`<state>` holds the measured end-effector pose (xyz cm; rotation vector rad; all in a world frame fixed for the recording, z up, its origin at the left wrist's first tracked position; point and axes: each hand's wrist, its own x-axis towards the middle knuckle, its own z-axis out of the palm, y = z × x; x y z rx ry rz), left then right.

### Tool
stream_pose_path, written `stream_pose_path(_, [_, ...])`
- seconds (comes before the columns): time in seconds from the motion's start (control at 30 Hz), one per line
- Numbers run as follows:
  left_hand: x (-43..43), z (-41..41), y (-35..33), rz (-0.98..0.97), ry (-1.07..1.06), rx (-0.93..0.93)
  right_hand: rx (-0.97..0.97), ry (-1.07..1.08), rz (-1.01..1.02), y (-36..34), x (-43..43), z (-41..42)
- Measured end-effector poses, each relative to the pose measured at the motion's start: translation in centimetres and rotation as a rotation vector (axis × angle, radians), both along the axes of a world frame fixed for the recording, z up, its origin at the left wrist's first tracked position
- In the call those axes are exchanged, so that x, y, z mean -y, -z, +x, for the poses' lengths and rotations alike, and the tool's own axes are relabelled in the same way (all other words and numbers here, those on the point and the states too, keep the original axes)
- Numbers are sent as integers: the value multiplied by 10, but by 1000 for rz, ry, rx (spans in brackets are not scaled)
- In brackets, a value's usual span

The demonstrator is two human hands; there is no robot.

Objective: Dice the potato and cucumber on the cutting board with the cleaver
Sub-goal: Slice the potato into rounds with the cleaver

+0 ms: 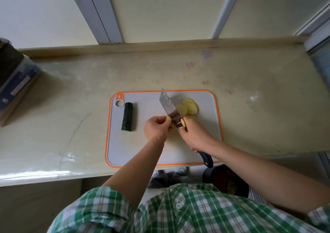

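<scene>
A grey cutting board with an orange rim lies on the counter. A dark green cucumber piece lies on the board's left side, apart from both hands. Several pale potato slices lie fanned on the board's right. My right hand grips the cleaver by its dark handle, blade pointing away from me between my hands. My left hand has curled fingers pinching a small potato piece right beside the blade. Most of that piece is hidden.
The beige counter ends at a raised back ledge under a window. A dark box stands at the counter's far left. Below the counter's front edge a dark round container sits on the floor.
</scene>
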<state>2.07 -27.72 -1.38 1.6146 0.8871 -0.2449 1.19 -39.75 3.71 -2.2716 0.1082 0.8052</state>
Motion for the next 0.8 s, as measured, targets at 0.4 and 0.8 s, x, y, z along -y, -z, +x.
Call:
stream_pose_path(0.4, [0,2,-3,46,17,-9,-9,16,21,4,1,-3])
stream_pose_path(0.8, [0,1,-7,73,25,-12,1,-7,2,6,-3,-3])
